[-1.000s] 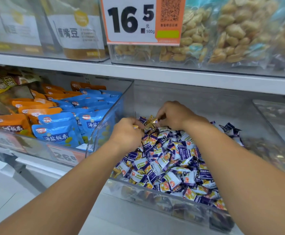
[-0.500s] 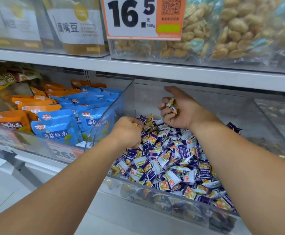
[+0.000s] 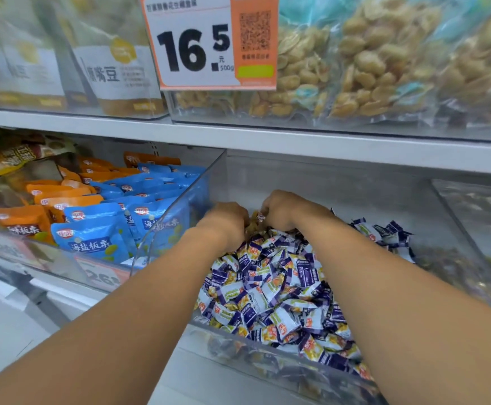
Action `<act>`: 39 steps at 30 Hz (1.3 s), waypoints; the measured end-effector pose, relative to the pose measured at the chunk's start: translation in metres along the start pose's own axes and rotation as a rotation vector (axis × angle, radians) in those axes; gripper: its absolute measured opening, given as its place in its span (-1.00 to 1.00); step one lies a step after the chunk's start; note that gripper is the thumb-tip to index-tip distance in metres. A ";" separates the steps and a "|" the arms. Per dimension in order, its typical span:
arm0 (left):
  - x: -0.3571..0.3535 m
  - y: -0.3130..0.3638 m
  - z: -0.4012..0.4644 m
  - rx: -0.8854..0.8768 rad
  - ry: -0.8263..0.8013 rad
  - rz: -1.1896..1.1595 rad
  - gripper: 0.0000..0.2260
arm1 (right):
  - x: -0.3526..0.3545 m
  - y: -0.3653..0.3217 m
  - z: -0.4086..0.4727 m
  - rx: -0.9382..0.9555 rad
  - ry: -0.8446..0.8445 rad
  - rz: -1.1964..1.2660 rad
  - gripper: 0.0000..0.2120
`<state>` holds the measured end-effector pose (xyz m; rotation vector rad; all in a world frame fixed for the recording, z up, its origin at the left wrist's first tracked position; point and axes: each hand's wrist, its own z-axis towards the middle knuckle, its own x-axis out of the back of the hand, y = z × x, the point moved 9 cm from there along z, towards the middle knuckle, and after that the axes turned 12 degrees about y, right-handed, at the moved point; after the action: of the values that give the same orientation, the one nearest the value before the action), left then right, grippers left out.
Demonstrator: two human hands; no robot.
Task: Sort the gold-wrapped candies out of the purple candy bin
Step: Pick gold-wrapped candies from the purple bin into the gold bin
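A clear plastic bin on the lower shelf holds a heap of purple-and-white wrapped candies. Both my hands reach to the back of the heap and nearly touch. My left hand is curled, with gold-wrapped candies showing at its fingers. My right hand is curled over the same spot and pinches a small candy between its fingertips. What lies under the palms is hidden.
A neighbouring clear bin on the left holds blue and orange snack packets. The upper shelf edge hangs close above, with a 16.5 price tag. Another clear bin stands to the right.
My right hand, which was lifted above the heap with a gold candy in its fingers, has come back down beside my left hand at the back of the bin.
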<state>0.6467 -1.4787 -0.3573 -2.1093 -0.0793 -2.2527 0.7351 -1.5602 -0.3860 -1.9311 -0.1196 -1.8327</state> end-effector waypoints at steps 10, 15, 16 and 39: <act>-0.015 -0.007 0.007 0.100 0.002 -0.093 -0.81 | 0.034 0.027 -0.020 -0.162 0.056 0.201 -0.77; -0.005 -0.015 0.001 0.253 0.047 -0.482 -0.69 | 0.032 0.031 -0.015 -0.187 0.136 0.111 -0.67; -0.002 -0.018 -0.003 0.292 0.067 -0.577 -0.67 | 0.027 0.027 -0.015 -0.173 0.131 0.089 -0.69; 0.006 -0.035 -0.082 0.278 0.086 -0.777 -0.70 | 0.018 -0.017 -0.026 0.043 0.118 0.022 -0.72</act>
<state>0.5626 -1.4498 -0.3570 -2.0340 -1.3253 -2.4607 0.7071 -1.5598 -0.3645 -1.7838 -0.0986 -1.9089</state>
